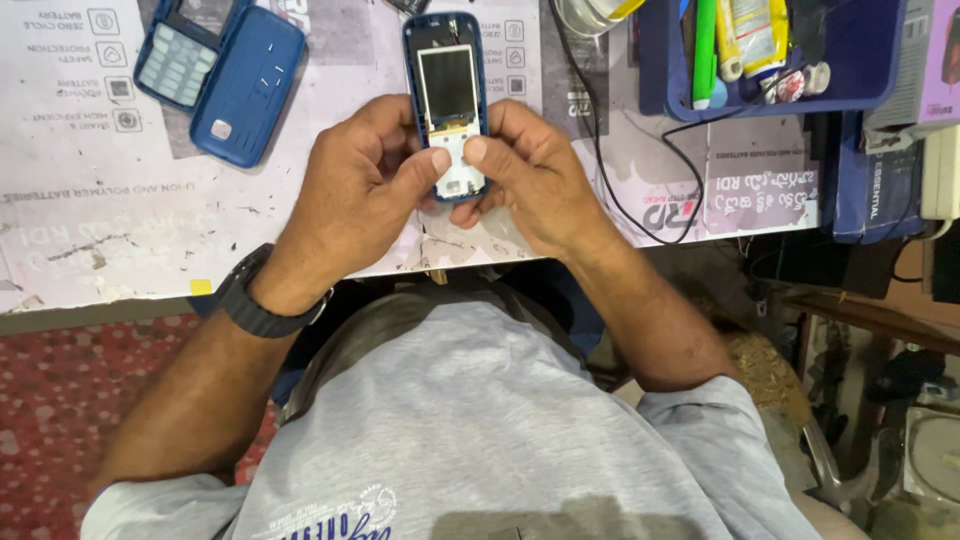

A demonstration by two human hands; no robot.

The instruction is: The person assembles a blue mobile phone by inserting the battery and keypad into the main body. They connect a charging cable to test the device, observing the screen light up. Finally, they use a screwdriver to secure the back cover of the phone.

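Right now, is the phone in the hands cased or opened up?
Opened up: the blue phone shows a bare screen and exposed white board below; its keypad frame and back cover lie apart on the table.

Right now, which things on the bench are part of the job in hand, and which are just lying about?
In hand:
- opened blue phone, held by left hand and right hand
- blue phone covers, likely its removed parts

Lying about:
- blue tray of tubes
- black cable
- printed sheet covering the bench

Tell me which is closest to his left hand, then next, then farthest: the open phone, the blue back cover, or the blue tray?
1. Open phone: held in both hands, left hand touching it.
2. Blue back cover: lying on the table, off to the left.
3. Blue tray: far right, top corner.
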